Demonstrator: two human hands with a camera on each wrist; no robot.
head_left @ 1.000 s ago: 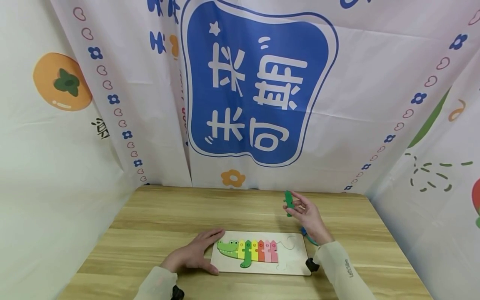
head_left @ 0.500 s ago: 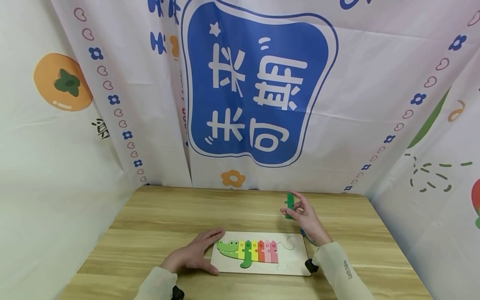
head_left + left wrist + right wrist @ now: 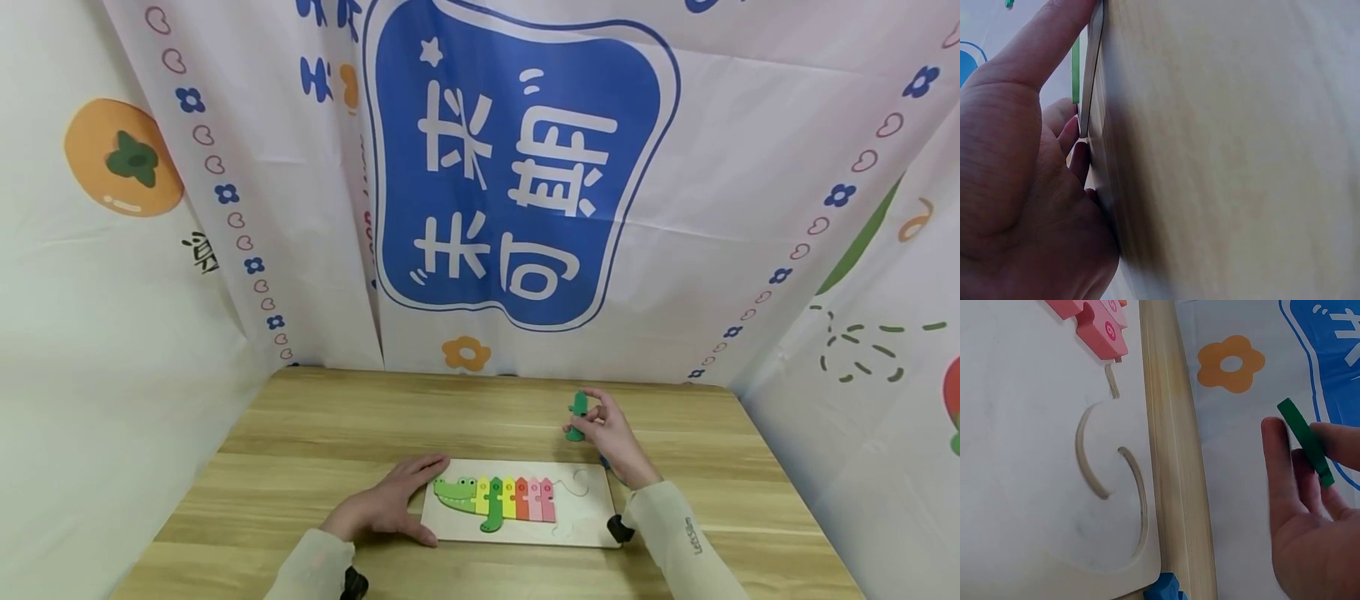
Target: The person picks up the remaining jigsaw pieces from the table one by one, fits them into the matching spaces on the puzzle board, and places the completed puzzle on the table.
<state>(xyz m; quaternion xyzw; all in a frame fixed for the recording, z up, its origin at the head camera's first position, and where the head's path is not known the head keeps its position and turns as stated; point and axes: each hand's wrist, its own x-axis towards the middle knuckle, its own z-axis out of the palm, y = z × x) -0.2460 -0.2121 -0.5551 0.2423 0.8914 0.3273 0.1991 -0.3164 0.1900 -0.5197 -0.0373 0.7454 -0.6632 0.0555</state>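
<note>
A pale wooden crocodile puzzle board [image 3: 585, 525] lies on the table. Its left part carries a green crocodile head [image 3: 454, 496] and a row of coloured numbered pieces, yellow, green, red and pink. At the board's left end my left hand [image 3: 390, 502] holds it, thumb at the near corner and fingers at the far one. Beyond the board's right part, my right hand [image 3: 617, 442] pinches a green puzzle piece [image 3: 578, 414] between thumb and fingers. The right wrist view shows that green piece [image 3: 1305, 440] edge-on.
Curved grooves [image 3: 1082, 450] mark the bare right part of the board. A blue piece [image 3: 1163, 589] lies by its far right corner, mostly hidden under my right wrist in the head view. A printed white curtain [image 3: 330, 317] rises behind the table [image 3: 360, 417].
My right hand has lowered slightly toward the board with the green puzzle piece, which has turned a little in the fingers. The left hand keeps its place on the board.
</note>
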